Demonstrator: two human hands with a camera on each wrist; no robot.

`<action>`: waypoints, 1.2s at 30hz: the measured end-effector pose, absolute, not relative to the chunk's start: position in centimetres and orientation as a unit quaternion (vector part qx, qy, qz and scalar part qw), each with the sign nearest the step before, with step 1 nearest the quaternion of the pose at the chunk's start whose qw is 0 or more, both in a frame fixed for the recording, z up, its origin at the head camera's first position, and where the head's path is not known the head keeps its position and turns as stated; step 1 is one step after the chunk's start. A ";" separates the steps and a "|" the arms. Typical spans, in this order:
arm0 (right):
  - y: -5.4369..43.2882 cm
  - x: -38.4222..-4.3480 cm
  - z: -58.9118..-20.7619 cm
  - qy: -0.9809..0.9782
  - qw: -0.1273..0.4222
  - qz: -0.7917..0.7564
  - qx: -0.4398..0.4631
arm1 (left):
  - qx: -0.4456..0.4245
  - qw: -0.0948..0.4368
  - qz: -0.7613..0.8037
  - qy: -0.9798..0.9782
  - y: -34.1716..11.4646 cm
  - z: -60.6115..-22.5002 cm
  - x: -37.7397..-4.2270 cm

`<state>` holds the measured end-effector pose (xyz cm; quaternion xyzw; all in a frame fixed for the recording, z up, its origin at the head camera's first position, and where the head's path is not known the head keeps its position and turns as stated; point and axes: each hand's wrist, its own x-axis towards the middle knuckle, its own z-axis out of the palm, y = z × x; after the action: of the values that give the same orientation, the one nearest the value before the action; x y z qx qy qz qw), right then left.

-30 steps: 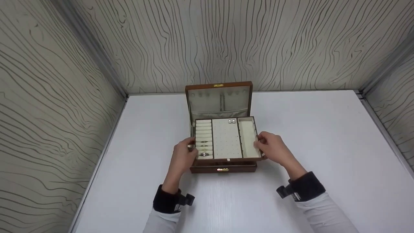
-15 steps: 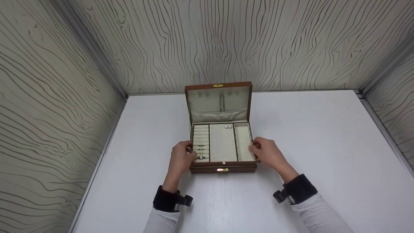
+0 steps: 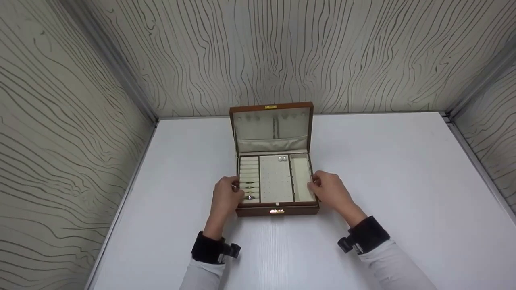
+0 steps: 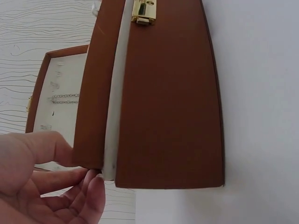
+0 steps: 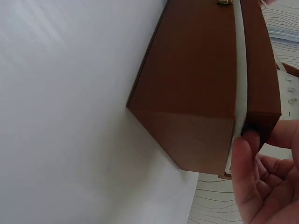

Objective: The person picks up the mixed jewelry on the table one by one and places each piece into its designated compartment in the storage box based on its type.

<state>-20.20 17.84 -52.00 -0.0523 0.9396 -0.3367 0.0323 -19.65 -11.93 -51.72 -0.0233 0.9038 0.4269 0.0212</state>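
Note:
A brown jewelry box (image 3: 298, 211) stands on the table with its lid (image 3: 258, 144) raised. Over its base lies a removable jewelry tray (image 3: 275, 183) with cream ring rolls, a dotted earring panel and a narrow compartment. My left hand (image 3: 225, 196) grips the tray's left side, thumb over the edge. On the opposite side my right hand (image 3: 331, 189) pinches the tray's right wall. Several rings (image 3: 250, 197) sit in the rolls, and two round pearl-like earrings (image 3: 282, 158) at the panel's top. In the left wrist view, a pale inner rim (image 4: 112, 149) shows between tray and base.
A chain necklace (image 3: 275, 128) hangs inside the lid above a gathered fabric pocket (image 3: 274, 143). The white table (image 3: 383, 169) ends at wood-patterned walls (image 3: 274, 52) at the back and sides. A gold clasp (image 3: 277, 211) marks the box front.
Both hands have lowered the tray and shifted it slightly left, from tilted over the base to level within the box outline. The right hand moved left and inward; the base stayed put.

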 end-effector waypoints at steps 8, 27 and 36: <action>17.4 -20.2 -52.5 0.941 0.011 -0.334 -0.050 | -0.025 0.026 0.416 0.909 -11.9 -51.9 -19.7; 17.2 -20.4 -53.2 0.950 -0.013 -0.307 -0.062 | -0.009 0.011 0.365 0.931 -11.2 -52.0 -19.9; 17.4 -20.4 -53.8 0.944 -0.018 -0.324 -0.061 | -0.012 -0.004 0.369 0.929 -11.1 -52.4 -19.8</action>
<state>-20.38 17.37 -53.77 -0.0609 0.9438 -0.3245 -0.0180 -19.83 -11.05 -52.43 -0.0124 0.9294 0.3688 -0.0041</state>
